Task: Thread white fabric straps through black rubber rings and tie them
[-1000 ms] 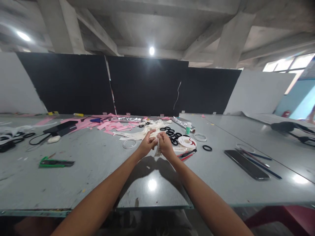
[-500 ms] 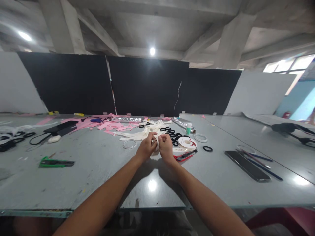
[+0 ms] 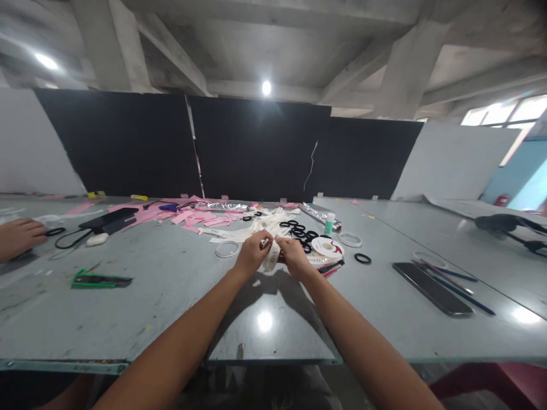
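My left hand (image 3: pixel 253 251) and my right hand (image 3: pixel 294 255) meet over the middle of the table, fingers pinched. Between them they hold a cream printed ribbon (image 3: pixel 272 259), which curves down in a loop under the fingertips. Whether a ring sits inside the loop I cannot tell. Just beyond lie a heap of cream ribbon strips (image 3: pixel 277 218) and several black rings (image 3: pixel 300 230). To the right of my right hand are a white ribbon spool (image 3: pixel 327 247) and a red cutter (image 3: pixel 331 267), partly hidden. A clear ring (image 3: pixel 226 249) lies left of my left hand.
Another person's hand (image 3: pixel 21 236) rests at the far left. A green cutter (image 3: pixel 101 280) lies on the left, a phone (image 3: pixel 431 288) with pens on the right. A glue bottle (image 3: pixel 329 223), a white ring (image 3: pixel 350 240), a black ring (image 3: pixel 362 258) and pink scraps (image 3: pixel 205 219) lie around.
My hands have turned, and the ribbon loop now shows more plainly below the fingers. My right hand covers more of the red cutter. Another person's hand has entered at the left.
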Available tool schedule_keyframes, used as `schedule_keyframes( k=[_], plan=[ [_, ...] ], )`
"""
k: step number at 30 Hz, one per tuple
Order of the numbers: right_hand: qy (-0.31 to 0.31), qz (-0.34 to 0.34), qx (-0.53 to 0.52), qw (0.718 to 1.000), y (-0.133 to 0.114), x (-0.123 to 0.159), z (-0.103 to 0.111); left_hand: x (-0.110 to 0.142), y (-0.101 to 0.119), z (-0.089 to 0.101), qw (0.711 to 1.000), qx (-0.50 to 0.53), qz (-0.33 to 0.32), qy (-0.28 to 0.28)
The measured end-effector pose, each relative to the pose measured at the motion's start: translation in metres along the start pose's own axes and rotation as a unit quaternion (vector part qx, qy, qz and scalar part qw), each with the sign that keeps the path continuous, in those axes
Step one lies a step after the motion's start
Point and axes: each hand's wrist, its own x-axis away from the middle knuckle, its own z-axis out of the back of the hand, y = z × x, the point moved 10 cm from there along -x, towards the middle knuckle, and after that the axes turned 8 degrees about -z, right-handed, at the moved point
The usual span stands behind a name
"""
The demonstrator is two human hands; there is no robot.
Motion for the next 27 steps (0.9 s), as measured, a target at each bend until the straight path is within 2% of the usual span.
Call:
schedule_keyframes(
  k=[3,5,8,10,12,15,22,24,27],
  plan=[
    [-0.038,-0.006,0.030,0.999,-0.001,0.001,-0.005,0.001,-0.019,0.000,0.995,0.045,0.082,0.017],
    [-0.068,-0.008,0.039,0.997,-0.002,0.002,-0.007,0.005,-0.033,-0.003,0.976,0.141,0.162,0.022],
    [-0.124,-0.028,0.028,0.991,0.001,0.005,-0.014,0.013,-0.042,-0.020,0.903,0.343,0.259,-0.019],
    [-0.157,-0.043,0.002,0.987,0.005,0.006,-0.019,0.015,-0.036,-0.029,0.857,0.434,0.271,-0.060],
    [-0.174,-0.050,-0.035,0.983,0.007,0.008,-0.022,0.013,-0.031,-0.031,0.841,0.472,0.253,-0.079],
    [-0.188,-0.051,-0.074,0.978,0.006,0.010,-0.026,0.007,-0.029,-0.027,0.860,0.462,0.208,-0.061],
    [-0.136,-0.023,-0.113,0.984,-0.004,0.008,-0.018,-0.004,-0.018,0.002,0.960,0.263,0.097,0.016],
    [-0.127,-0.015,-0.120,0.984,-0.005,0.007,-0.016,-0.003,-0.015,0.006,0.971,0.224,0.083,0.022],
    [-0.127,0.005,-0.120,0.985,-0.008,0.006,-0.015,-0.001,-0.016,0.002,0.972,0.216,0.091,0.006]
  ],
)
